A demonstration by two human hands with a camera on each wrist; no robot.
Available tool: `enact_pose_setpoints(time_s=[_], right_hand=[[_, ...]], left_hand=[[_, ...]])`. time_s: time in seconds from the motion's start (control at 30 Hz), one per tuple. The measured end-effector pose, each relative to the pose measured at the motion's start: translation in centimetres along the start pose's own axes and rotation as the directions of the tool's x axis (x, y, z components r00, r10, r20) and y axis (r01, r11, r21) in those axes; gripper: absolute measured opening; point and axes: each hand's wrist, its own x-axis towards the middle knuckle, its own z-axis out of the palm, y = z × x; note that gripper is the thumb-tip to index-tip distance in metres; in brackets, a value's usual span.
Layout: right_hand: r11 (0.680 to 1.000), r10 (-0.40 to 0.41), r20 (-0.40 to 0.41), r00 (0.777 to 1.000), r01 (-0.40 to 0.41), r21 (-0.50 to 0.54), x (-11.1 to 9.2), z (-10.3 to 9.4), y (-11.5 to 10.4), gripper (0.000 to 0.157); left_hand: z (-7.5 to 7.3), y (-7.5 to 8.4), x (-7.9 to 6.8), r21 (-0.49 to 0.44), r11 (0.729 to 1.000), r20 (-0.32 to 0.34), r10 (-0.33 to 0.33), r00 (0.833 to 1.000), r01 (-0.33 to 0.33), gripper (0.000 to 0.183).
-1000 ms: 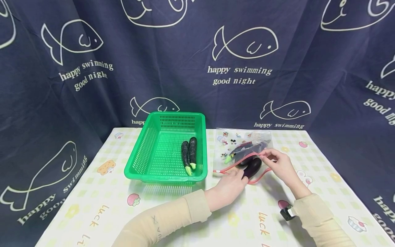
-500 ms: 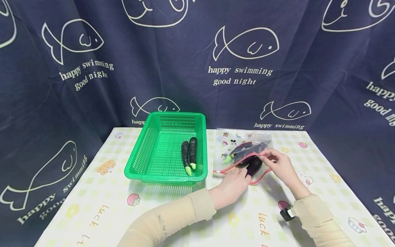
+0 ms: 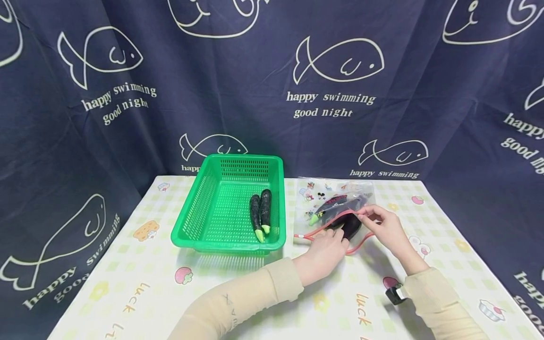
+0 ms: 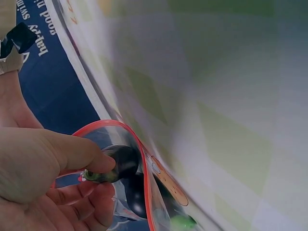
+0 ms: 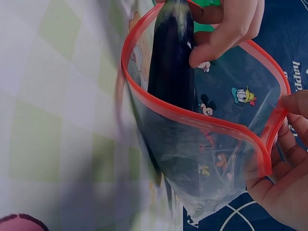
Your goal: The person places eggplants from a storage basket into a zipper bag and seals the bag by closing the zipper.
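A clear zip bag (image 3: pixel 302 212) with a red rim and cartoon prints lies at the right of the table, its mouth spread. My left hand (image 3: pixel 325 255) grips a dark eggplant (image 5: pixel 173 72) by its stem end, and the body passes inside the bag's rim. With thumb and fingers my right hand (image 3: pixel 382 227) pinches the red rim (image 5: pixel 269 144) at its right side. Inside the bag lie other dark vegetables, among them another eggplant (image 4: pixel 137 195) and one with a bright green end (image 3: pixel 313 219). Their exact number is hidden by overlap.
Left of the bag stands a green plastic basket (image 3: pixel 187 222). Two slim dark vegetables (image 3: pixel 265 208) with pale green ends lie in its right part. A printed cloth covers the table (image 3: pixel 148 274), and a dark blue fish-print curtain (image 3: pixel 255 71) hangs behind.
My left hand has moved slightly right and away from me, carrying the eggplant deeper into the bag. The right hand stays at the rim.
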Motion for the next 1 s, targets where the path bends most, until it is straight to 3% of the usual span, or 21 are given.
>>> enact_pose_setpoints(time_s=[0.27,0.53,0.77,1.0], right_hand=[[1.000,-0.005,0.005,1.000,0.005,0.005,0.0,-0.1,-0.1,0.012],[1.000,-0.015,0.001,1.000,0.015,0.016,0.0,-0.1,-0.2,0.012],[0.999,-0.023,-0.008,1.000,0.024,0.028,0.1,-0.1,-0.1,0.012],[0.999,-0.017,-0.001,1.000,0.017,0.031,0.2,-0.1,-0.1,0.011]], left_hand=[[0.2,0.3,0.7,0.008,1.000,-0.011,-0.012,1.000,0.012,0.014],[0.1,0.8,1.2,-0.028,0.999,0.038,-0.038,0.999,0.039,0.013],[0.3,0.9,1.6,0.006,0.999,0.010,-0.046,0.999,0.046,0.014],[0.5,1.0,2.2,-0.012,0.998,0.050,-0.064,0.997,0.065,0.016]])
